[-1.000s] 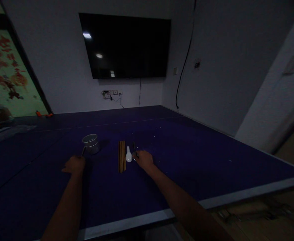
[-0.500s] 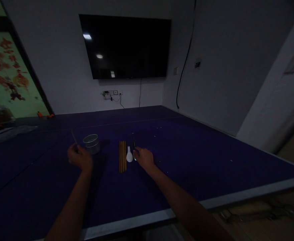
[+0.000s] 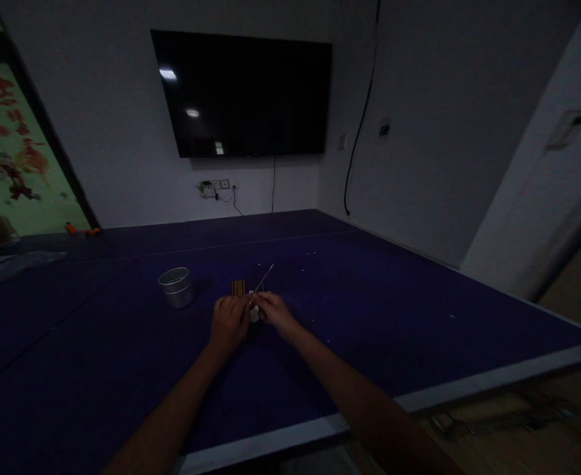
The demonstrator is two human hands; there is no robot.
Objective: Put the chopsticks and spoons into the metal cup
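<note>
The room is dim. My left hand (image 3: 230, 322) and my right hand (image 3: 273, 310) meet in the middle of a dark blue table (image 3: 370, 316). The left hand is closed on a thin stick (image 3: 263, 278) that points up and to the right from between the hands. The right hand is curled beside a small white vase (image 3: 254, 313), mostly hidden between the hands; whether it grips the vase I cannot make out. A bundle of brown sticks (image 3: 238, 287) lies just beyond the left hand, partly covered by it. A small metal cup (image 3: 176, 287) stands to the left.
A large black screen (image 3: 243, 92) hangs on the far wall above wall sockets (image 3: 216, 186). A cable (image 3: 360, 125) runs down the right wall. The table's pale near edge (image 3: 320, 429) runs below my arms. A patterned panel (image 3: 18, 158) is at the left.
My left hand, holding the thin stick, has swung right from beside the metal cup to meet the right hand over the white vase. The right hand stayed almost in place.
</note>
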